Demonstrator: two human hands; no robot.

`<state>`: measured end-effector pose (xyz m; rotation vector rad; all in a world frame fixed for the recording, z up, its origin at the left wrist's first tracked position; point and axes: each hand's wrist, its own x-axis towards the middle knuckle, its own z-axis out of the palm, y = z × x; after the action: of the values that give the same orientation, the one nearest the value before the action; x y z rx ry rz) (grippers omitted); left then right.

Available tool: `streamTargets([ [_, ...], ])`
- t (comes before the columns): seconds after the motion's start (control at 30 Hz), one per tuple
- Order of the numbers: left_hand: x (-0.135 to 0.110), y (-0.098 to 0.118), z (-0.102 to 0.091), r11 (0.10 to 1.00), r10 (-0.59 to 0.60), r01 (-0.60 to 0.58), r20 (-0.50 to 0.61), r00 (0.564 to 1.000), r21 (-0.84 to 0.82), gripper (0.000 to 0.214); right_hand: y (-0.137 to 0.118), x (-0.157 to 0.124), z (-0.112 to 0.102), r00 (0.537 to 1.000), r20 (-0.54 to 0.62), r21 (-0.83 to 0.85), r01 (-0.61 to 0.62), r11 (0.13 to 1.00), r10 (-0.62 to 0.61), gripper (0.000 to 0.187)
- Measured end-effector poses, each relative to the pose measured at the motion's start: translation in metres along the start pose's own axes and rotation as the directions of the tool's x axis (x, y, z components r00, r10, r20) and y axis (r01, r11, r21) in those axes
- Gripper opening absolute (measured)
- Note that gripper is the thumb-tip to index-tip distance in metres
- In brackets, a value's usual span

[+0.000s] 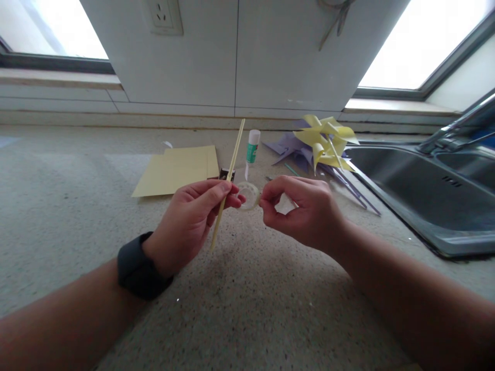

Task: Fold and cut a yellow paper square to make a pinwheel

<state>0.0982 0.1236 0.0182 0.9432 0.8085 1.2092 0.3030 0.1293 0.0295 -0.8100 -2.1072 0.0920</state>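
My left hand [193, 219], closed with thumb against fingers, grips a thin pale yellow stick [236, 141] that slants upward and looks doubled near its top. A roll of clear tape [247, 197] sits between the two hands, its left edge by my left fingertips. At the roll's right edge, my right hand [299, 206] is closed in a pinch on the clear tape; the pinched bit itself is too small to make out. Just behind the roll stands a glue stick [252, 147] with a white cap and a green label.
Yellow paper sheets [178, 167] lie at the back left, beside a small dark box [226, 174]. Yellow and purple paper pinwheels [327, 138] are piled at the back right, their purple sticks [358, 196] reaching forward. A steel sink [410, 216] borders the speckled counter [247, 309] on the right.
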Motion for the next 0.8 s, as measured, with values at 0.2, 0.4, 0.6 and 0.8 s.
streamTargets([
  [0.2,-0.001,0.002,0.001,1.000,-0.016,0.016,-0.012,1.000,0.019,0.013,0.003,0.001,0.002,0.989,-0.032,0.115,-0.140,0.983,0.145,0.013],
  [0.4,-0.001,0.004,0.001,0.998,-0.057,0.057,0.009,0.998,-0.016,0.012,0.009,0.001,0.001,0.957,-0.041,0.285,-0.264,0.922,0.287,0.011],
  [0.6,0.000,0.004,0.000,0.995,-0.073,0.076,0.043,0.996,-0.070,0.011,0.013,0.002,-0.005,0.971,0.129,0.523,-0.241,0.817,0.204,0.011],
  [0.8,-0.002,0.008,0.003,0.995,-0.068,0.074,0.077,0.995,-0.074,0.008,0.018,0.005,-0.007,0.960,0.216,0.730,-0.278,0.624,0.175,0.012],
])
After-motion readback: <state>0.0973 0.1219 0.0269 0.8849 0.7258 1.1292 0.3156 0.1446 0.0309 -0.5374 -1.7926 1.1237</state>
